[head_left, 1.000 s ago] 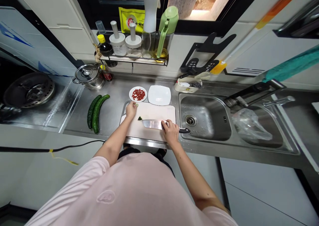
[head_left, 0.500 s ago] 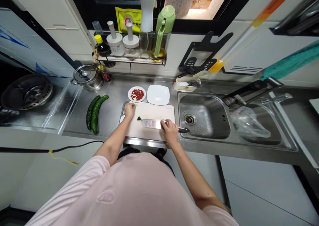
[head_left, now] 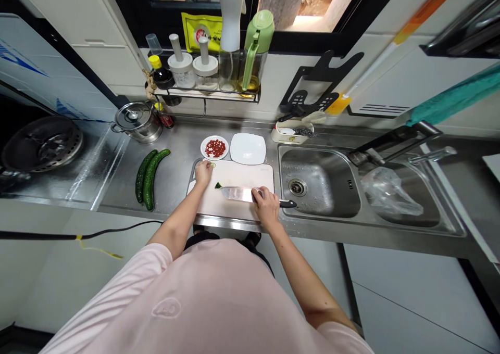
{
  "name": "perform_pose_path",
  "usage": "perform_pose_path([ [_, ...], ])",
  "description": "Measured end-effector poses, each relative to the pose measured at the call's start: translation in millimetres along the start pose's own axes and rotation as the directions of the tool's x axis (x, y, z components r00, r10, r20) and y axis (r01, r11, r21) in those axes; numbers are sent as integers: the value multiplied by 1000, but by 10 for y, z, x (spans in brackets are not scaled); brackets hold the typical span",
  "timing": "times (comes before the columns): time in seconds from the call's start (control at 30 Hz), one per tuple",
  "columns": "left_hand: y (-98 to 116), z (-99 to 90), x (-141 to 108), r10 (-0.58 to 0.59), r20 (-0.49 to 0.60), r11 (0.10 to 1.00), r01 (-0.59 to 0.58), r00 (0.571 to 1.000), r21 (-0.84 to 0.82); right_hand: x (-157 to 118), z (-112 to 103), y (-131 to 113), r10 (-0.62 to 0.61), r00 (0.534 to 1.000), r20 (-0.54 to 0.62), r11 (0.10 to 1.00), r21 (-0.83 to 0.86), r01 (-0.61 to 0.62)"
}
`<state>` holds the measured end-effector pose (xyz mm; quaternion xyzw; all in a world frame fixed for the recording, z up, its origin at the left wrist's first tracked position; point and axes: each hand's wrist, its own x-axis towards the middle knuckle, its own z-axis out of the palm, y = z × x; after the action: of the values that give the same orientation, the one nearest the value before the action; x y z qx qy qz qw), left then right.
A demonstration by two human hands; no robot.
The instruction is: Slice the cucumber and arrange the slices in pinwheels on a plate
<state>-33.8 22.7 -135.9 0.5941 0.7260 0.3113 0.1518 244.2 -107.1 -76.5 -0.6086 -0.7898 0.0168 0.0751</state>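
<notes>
My right hand (head_left: 267, 206) is closed on a kitchen knife (head_left: 237, 193), its fingers over the rear of the blade and the front of the black handle. The blade lies low over the white cutting board (head_left: 238, 175), pointing left. At its tip sits a small dark green cucumber end (head_left: 217, 185). Near the board's upper left corner my left hand (head_left: 203, 174) has its fingers closed at a pale green cucumber piece (head_left: 212, 165), mostly hidden by them. Two whole cucumbers (head_left: 149, 179) lie on the steel counter to the left.
Behind the board stand a plate of chopped red pieces (head_left: 215, 148) and a white square plate (head_left: 248, 148). The sink (head_left: 320, 182) is at right, with a plastic bag (head_left: 390, 192) in its second basin. A lidded pot (head_left: 137, 122) and a wok (head_left: 41, 143) are at left.
</notes>
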Motion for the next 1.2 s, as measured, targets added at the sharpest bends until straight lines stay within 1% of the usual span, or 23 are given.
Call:
perform_pose_path([
  [0.07,-18,6,-12,-31,-30,998,29,999,-64,-10,7,9,3,1000,-23,1000,7,-3],
  [0.13,-28,7,-47,-88,-83,986,75,993,-147,-19,14,18,13,999,-47,1000,19,-12],
  [0.2,-21,-3,-116,-150,-145,965,113,978,-237,-23,24,23,26,997,-71,999,36,-23],
  [0.27,0,-23,-219,-191,-191,942,125,963,-311,-20,35,23,44,995,-94,998,49,-39],
  [0.4,38,-78,-470,-187,-219,928,99,958,-360,10,62,13,82,987,-139,995,74,-72],
  [0.53,21,-115,-672,-170,-198,930,91,965,-355,51,81,11,103,979,-178,989,119,-82],
  [0.63,0,-140,-774,-128,-167,945,69,978,-319,77,83,11,120,979,-168,982,165,-92],
  [0.73,11,-172,-857,-49,-124,964,15,991,-264,100,71,-6,153,980,-127,965,234,-120],
  [0.83,49,-195,-933,49,-72,976,-63,996,-210,126,43,-52,176,983,-45,940,304,-154],
  [0.97,90,-193,-1012,150,-9,975,-149,989,-165,173,-19,-151,127,989,76,912,382,-146],
  [1.07,88,-179,-1043,165,-8,971,-164,986,-174,215,-74,-240,79,981,175,927,349,-137],
  [1.2,69,-164,-1050,154,-24,968,-156,988,-196,266,-128,-375,36,946,323,959,255,-123],
])
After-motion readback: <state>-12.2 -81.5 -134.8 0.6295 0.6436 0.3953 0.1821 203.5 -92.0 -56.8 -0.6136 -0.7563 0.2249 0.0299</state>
